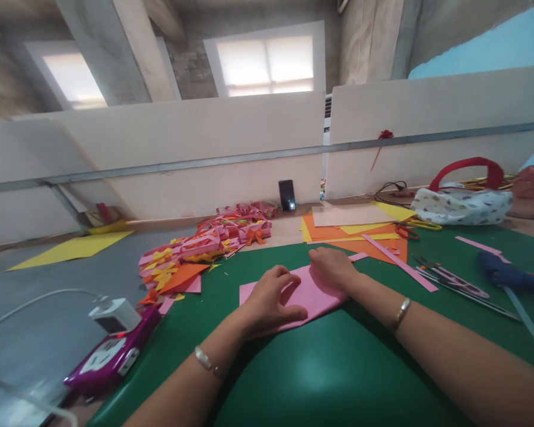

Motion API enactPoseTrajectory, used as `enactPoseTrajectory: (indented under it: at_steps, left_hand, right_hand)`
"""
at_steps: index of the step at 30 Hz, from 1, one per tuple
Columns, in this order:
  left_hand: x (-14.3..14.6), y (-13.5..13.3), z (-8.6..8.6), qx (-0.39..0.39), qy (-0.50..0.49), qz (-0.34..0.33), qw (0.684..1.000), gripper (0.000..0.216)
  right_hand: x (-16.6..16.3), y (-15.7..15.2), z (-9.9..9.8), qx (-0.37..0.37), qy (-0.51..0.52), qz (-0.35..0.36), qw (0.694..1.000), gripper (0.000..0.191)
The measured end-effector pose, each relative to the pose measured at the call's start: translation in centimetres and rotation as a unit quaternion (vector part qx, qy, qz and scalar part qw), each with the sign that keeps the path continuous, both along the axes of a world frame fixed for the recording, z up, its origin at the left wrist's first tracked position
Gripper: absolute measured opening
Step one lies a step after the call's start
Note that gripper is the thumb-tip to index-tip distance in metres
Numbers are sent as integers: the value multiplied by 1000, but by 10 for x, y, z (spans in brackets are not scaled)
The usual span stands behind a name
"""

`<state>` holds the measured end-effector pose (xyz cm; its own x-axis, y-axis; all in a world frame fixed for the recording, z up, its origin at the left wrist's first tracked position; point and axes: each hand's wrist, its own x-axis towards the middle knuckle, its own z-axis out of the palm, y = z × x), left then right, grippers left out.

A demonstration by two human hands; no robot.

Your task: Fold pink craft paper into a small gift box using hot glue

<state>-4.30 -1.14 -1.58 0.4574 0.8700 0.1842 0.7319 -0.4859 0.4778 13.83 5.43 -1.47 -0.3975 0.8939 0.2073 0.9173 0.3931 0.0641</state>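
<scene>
A folded sheet of pink paper (314, 293) lies on the green mat in front of me, its near edge slightly raised. Across its left part rests my left hand (273, 299), thumb apart from the bent fingers, touching the paper. My right hand (331, 270) is closed at the far right part of the sheet, fingers curled down against it; the fingertips are hidden. A thin pink strip (358, 257) shows just beyond the right hand.
A heap of pink, orange and yellow paper pieces (204, 243) lies back left. Orange sheets (324, 228), a pink-handled craft knife (463, 281), a blue glue gun (511, 273) and a fabric basket (463, 204) are rightward. A purple power bank (115, 356) with a white plug sits left.
</scene>
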Motion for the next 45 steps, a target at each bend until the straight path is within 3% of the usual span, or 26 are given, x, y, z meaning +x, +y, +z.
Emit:
enactPoseTrajectory:
  at_steps: [4,8,11,13,15,19,21,25,29,33,37,42,45]
  left_hand:
    - [-1,-4,5,-2,55,-21,998,74]
    - [-3,-5,5,3,91,-61,994,61]
    - [-4,-4,3,4,106,-66,992,59]
    - [-5,-2,2,3,110,-64,992,62]
    - [-5,0,2,2,112,-67,991,64]
    - [-4,4,1,11,113,-73,991,73]
    - [-4,6,0,17,107,-72,991,77]
    - [-4,7,0,19,103,-68,992,76]
    - [-3,4,2,6,101,-62,993,84]
    - [-3,4,4,-6,105,-54,993,88]
    - [-3,5,3,-6,105,-55,993,86]
    - [-3,5,2,-1,100,-57,993,86]
    - [-3,5,3,-5,102,-53,993,88]
  right_hand:
    - [-1,0,-1,-2,4,3,1000,21]
    - [0,1,-1,-8,23,-2,1000,22]
    - [6,5,8,-17,48,-2,999,17]
    - [12,4,19,-15,65,5,998,26]
    - [14,0,29,-32,83,40,995,34]
    - [6,-23,37,-185,58,186,963,35]
    - [-2,-33,36,-223,21,222,949,40]
    - [-9,-39,36,-260,-4,207,943,41]
    - [7,-26,39,-297,-63,208,930,32]
    - [40,-5,46,-335,-123,126,926,28]
    - [65,8,56,-309,-143,62,938,21]
    - [37,-8,51,-294,3,188,937,37]
    - [14,-17,43,-314,-35,187,930,42]
